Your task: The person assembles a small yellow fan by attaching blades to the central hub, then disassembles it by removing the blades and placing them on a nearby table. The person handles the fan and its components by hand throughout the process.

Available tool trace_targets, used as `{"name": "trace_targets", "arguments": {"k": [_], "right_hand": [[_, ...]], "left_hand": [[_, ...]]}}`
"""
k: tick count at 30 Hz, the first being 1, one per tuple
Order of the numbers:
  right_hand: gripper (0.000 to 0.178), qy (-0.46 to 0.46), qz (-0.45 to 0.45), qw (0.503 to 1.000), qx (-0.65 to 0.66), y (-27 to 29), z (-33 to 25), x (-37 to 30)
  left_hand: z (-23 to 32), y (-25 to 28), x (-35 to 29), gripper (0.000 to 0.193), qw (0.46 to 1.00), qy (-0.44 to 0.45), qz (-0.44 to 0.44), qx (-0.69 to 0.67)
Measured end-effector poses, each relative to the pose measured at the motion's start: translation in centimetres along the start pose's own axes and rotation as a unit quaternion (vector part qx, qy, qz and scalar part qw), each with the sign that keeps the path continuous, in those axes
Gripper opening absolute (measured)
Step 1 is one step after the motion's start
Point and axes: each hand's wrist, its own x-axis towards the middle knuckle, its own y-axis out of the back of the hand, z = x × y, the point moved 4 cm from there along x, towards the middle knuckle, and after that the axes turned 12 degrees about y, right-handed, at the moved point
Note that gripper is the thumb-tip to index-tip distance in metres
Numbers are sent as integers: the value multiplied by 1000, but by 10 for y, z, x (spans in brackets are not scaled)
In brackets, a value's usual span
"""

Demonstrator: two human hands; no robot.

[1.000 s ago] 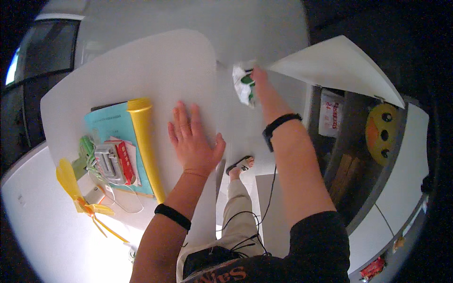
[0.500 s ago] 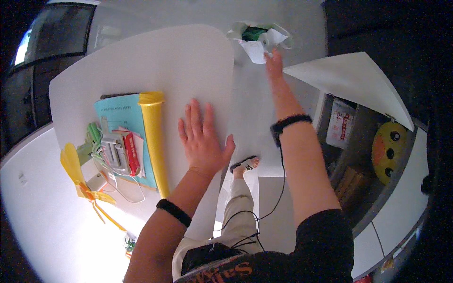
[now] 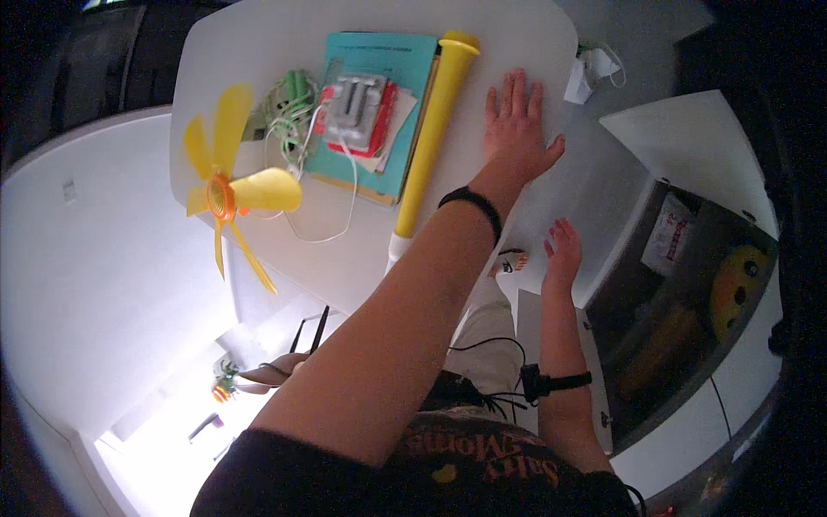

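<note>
My left hand (image 3: 515,125) lies flat on the white table (image 3: 525,34), fingers stretched out and holding nothing. Just left of it is a long yellow tube (image 3: 431,142) with a wider yellow end. My right hand (image 3: 564,252) hangs in the air beside the table, between its edge and an opened cabinet. Its fingers are stretched out, with nothing in them. Past the table's far right corner, a white bag-like thing (image 3: 588,73) with a thin loop is partly hidden by the table.
On the table lie a teal booklet (image 3: 379,56), a grey device (image 3: 355,108) on a red packet, green-and-white cords (image 3: 293,112) and a yellow fan (image 3: 222,196) with an orange hub. The cabinet door (image 3: 698,146) stands ajar at right; a yellow round face-shaped thing (image 3: 741,280) is inside.
My right hand has left the white bag-like thing and come back toward my body. My view has shifted, so the table sits farther right. My left hand still rests on the table.
</note>
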Motion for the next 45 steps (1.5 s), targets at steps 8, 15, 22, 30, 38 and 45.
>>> {"name": "trace_targets", "arguments": {"k": [8,15,22,30,38,45], "right_hand": [[40,156,-59,982,-93,-10,-79,-92],[28,131,-46,988,-60,-1,-49,-130],[20,158,-158,974,-39,-85,-41,-177],[22,141,-277,942,-125,-152,-46,-232],[61,214,-251,901,-282,-299,-15,-209],[67,373,-26,853,-364,-352,-12,-168]], "left_hand": [[-38,100,-37,62,929,33,-153,-335],[-307,311,-197,44,913,252,179,-268],[-551,342,-209,78,869,477,102,88],[-585,313,-183,48,811,442,-165,-346],[-555,300,-192,47,702,345,-160,-602],[-590,277,-248,52,650,483,-108,-577]]}}
